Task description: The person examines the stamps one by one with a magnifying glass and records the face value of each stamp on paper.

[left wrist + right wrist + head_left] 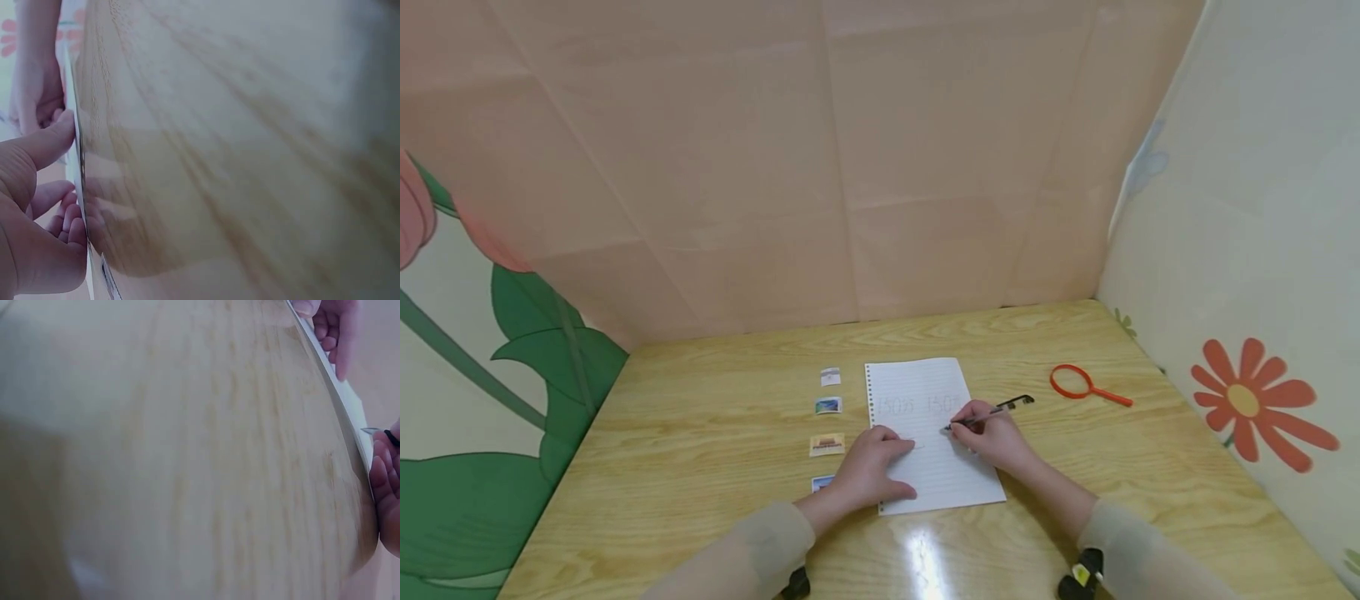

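In the head view a sheet of lined, hole-punched paper (pixel 917 383) lies on the table, with faint reddish figures near its middle, some reading like "1503". My right hand (pixel 992 437) pinches a dark pen (pixel 981 419), its tip at the paper just below the right-hand figures. The right wrist view shows the pen's pointed tip (pixel 369 430) close over the sheet. My left hand (pixel 874 467) rests on the lower left of the sheet, thumb and forefinger extended. In the left wrist view its other fingers (pixel 74 228) bend slightly against the paper.
Left of the paper, several small stamp-like pictures stand in a column, among them a yellowish one (pixel 827 445) and a blue-green one (pixel 828 405). The lowest picture (pixel 822 482) is partly behind my left hand. A red magnifying glass (pixel 1101 392) lies on the wooden table (pixel 700 433) at right.
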Available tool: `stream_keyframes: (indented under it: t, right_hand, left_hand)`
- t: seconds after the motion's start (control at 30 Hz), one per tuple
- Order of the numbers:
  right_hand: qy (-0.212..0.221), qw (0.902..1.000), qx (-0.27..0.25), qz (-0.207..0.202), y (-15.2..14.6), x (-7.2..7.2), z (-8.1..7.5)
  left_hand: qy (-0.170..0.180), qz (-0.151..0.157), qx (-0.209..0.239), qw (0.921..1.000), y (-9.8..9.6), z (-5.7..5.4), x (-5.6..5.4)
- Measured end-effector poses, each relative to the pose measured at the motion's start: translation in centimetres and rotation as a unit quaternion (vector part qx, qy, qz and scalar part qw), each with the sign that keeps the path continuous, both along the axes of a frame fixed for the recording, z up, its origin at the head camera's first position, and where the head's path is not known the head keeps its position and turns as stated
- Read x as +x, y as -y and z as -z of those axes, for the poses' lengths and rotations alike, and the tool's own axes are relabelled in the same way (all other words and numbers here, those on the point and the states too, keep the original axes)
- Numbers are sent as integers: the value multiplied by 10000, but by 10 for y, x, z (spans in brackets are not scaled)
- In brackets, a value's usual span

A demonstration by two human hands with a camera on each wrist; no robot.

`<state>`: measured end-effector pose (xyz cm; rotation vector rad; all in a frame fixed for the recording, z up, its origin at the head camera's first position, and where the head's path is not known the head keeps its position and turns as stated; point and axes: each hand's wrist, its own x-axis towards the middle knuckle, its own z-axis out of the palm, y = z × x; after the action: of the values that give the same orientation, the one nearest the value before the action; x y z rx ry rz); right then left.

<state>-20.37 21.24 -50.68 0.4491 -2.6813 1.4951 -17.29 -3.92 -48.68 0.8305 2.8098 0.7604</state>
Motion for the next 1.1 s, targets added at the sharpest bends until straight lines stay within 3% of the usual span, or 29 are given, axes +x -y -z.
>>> stream_keyframes:
  t: [0.33,0.73,1.1]
  right_hand:
    - [-349,9993,141,-74,1,1,0]
    - [-450,9978,219,431,4,-6,3]
    - [-567,9978,340,20,10,-6,1]
  left_hand:
    - [20,37,-7,10000,1,1,-1]
    - [-34,94,-160,9998,-1,-3,0]
    - [-101,126,-182,9997,1,-2,-1]
